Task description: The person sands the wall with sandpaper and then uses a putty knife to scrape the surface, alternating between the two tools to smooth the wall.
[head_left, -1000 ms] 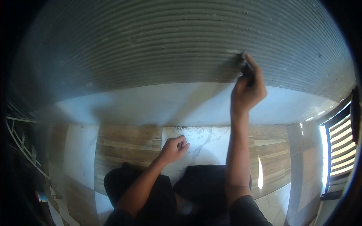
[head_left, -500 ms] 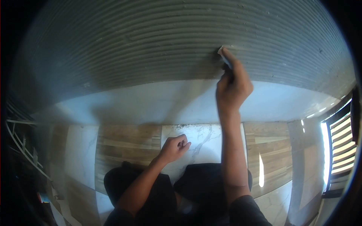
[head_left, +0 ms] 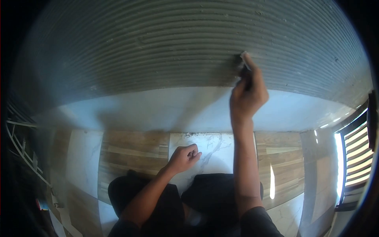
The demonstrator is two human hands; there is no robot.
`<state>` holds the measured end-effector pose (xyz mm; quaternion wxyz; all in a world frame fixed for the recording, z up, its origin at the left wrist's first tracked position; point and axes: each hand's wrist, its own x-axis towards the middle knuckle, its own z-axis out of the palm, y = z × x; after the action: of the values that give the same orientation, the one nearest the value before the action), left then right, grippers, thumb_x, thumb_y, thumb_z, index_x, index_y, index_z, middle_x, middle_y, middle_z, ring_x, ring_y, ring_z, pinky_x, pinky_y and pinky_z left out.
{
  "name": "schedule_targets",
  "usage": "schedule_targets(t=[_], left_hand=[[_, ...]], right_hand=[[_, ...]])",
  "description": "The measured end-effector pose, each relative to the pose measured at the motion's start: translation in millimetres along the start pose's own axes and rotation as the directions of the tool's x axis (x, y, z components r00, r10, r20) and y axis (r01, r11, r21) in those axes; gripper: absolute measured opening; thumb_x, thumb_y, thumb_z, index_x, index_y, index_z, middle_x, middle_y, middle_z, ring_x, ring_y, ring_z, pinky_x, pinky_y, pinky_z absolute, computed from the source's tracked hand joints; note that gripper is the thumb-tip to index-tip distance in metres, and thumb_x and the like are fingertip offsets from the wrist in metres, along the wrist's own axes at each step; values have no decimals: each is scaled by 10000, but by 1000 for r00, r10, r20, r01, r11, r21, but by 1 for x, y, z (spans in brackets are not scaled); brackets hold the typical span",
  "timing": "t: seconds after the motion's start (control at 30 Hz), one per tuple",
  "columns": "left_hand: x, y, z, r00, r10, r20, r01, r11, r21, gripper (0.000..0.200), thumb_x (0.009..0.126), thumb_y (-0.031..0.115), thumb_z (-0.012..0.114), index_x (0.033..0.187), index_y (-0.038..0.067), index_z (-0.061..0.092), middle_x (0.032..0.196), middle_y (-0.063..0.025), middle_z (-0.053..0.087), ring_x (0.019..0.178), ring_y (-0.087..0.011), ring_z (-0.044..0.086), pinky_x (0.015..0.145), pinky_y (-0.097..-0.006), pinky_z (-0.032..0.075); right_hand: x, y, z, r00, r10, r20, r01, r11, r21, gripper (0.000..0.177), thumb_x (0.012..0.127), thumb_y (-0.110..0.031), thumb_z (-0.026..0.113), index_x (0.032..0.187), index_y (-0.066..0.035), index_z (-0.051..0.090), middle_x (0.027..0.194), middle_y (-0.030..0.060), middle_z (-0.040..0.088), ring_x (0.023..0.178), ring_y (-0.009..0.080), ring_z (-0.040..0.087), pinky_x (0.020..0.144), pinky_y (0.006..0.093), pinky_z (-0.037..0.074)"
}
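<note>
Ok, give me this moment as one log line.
right hand: holding small tool at ridged wall | left hand: curled, above floor tile | tool-wall contact: unclear

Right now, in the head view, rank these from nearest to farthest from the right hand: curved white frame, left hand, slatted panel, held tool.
1. Held tool: in the right hand.
2. Left hand: lower, leftward.
3. Slatted panel: far right.
4. Curved white frame: far left edge.

Beneath us, the floor alternates brown wood-patterned and white veined tiles; we see small dark crumbs along its far edge, and a sunlight streak.
</note>
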<state>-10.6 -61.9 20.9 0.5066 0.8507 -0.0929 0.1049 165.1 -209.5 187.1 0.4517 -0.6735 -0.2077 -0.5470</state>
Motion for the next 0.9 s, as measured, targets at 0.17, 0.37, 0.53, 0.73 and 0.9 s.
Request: schedule_targets(t=[0.17, 0.37, 0.53, 0.73, 0.9], left_hand=[[-2, -4, 3, 1000, 12, 9, -12, 1000, 11, 284, 911, 75, 710, 766, 41, 469, 575, -60, 412, 493, -156, 391, 496, -329, 338], [-4, -3, 2, 997, -55, 53, 53, 998, 44, 269, 898, 61, 726, 751, 21, 504, 614, -59, 488, 531, -140, 455, 524, -301, 398], [-2, -2, 3, 996, -62, 56, 59, 997, 47, 272, 901, 65, 723, 752, 16, 502, 617, -59, 485, 541, -138, 459, 532, -298, 403], [-2, -7, 5, 997, -64, 40, 64, 998, 11, 274, 912, 75, 711, 769, 28, 482, 588, -73, 436, 507, -164, 414, 508, -319, 356], [-3, -4, 5, 998, -61, 30, 60, 998, 32, 282, 917, 74, 708, 763, 28, 476, 597, -58, 440, 521, -129, 405, 510, -305, 355]], right_hand=[[7, 6, -7, 990, 137, -33, -134, 987, 88, 478, 830, 214, 512, 1189, -38, 702, 1064, 121, 764, 996, 256, 752, 846, 348, 590], [0, 4, 0, 999, 37, -12, -36, 997, 64, 480, 798, 204, 527, 1178, -30, 703, 1057, 111, 766, 1002, 264, 749, 863, 339, 584], [4, 7, -1, 999, -25, -33, 26, 999, 35, 487, 789, 217, 515, 1170, -21, 703, 1051, 123, 764, 989, 249, 752, 867, 332, 584], [11, 14, -6, 997, -19, -76, 16, 999, -40, 418, 851, 196, 514, 1131, -22, 734, 991, 91, 787, 785, 127, 741, 691, 247, 578], [14, 23, -8, 992, -12, -122, 9, 1000, -27, 452, 828, 204, 508, 1126, -41, 742, 997, 87, 785, 830, 152, 757, 722, 261, 601]])
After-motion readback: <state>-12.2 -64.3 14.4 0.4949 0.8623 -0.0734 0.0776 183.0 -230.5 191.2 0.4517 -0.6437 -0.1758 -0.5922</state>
